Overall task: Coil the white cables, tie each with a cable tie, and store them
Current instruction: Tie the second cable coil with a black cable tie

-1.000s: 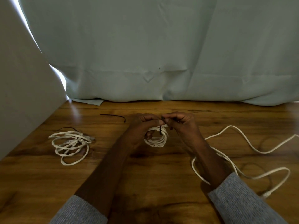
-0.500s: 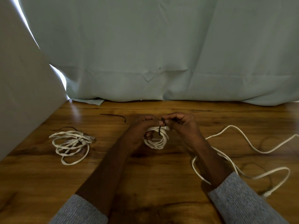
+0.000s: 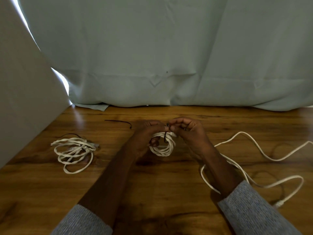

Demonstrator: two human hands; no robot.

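Observation:
A small coil of white cable (image 3: 163, 147) is held upright just above the wooden table at the centre. My left hand (image 3: 147, 134) grips the coil's left side. A black cable tie (image 3: 165, 136) loops over the top of the coil, and my right hand (image 3: 188, 131) pinches its upper end. A looser coiled white cable (image 3: 74, 150) with a dark tie lies on the table at the left. An uncoiled white cable (image 3: 264, 155) sprawls across the right side, partly under my right forearm.
A spare black cable tie (image 3: 118, 122) lies on the table (image 3: 152, 192) behind my left hand. A pale curtain (image 3: 169, 56) hangs along the table's back edge. A grey panel (image 3: 22, 85) slants along the left side.
Both hands stay on the coil and tie. The coil has shifted very slightly; the fingers work at the tie's top end.

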